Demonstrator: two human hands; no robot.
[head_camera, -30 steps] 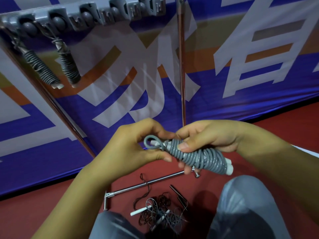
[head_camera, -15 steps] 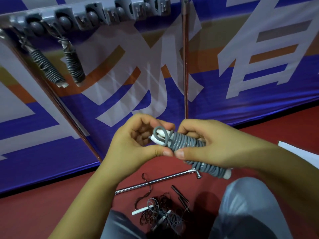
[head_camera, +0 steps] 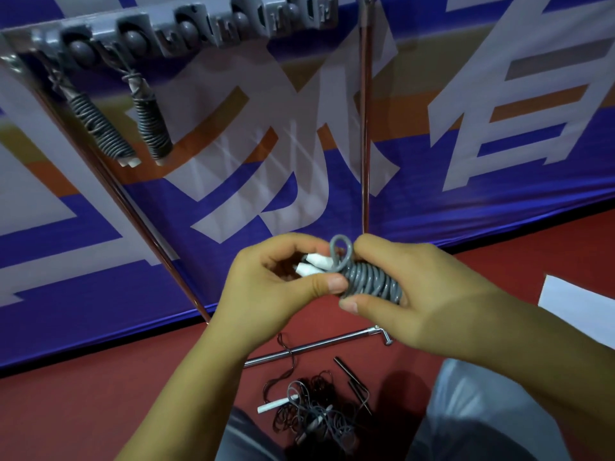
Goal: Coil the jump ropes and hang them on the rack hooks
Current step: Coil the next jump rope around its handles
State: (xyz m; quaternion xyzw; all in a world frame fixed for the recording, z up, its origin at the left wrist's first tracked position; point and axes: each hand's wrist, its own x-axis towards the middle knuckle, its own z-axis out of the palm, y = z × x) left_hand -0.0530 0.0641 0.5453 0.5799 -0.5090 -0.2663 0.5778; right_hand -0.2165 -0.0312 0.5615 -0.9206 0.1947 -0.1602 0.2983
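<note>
A grey jump rope (head_camera: 369,281), wound tightly round its two white handles, sits between my hands at the centre of the head view. My right hand (head_camera: 419,291) grips the coiled bundle, its thumb underneath. My left hand (head_camera: 279,284) pinches the bundle's near end beside the white handle tips, where a small loop of rope sticks up. At the top runs the grey hook rack (head_camera: 199,26). Two coiled ropes hang from its left hooks, one (head_camera: 100,128) at the far left and another (head_camera: 151,124) beside it.
The rack stands on chrome poles (head_camera: 365,128) before a blue, white and orange banner. On the red floor below lie a chrome base bar (head_camera: 316,346) and a tangle of loose ropes (head_camera: 312,417) with white and black handles. My knees fill the lower right.
Both hands lifted the coiled rope upward, nearer the rack. The bundle turned so its handle tips point into my left palm, and the small loop now stands upright.
</note>
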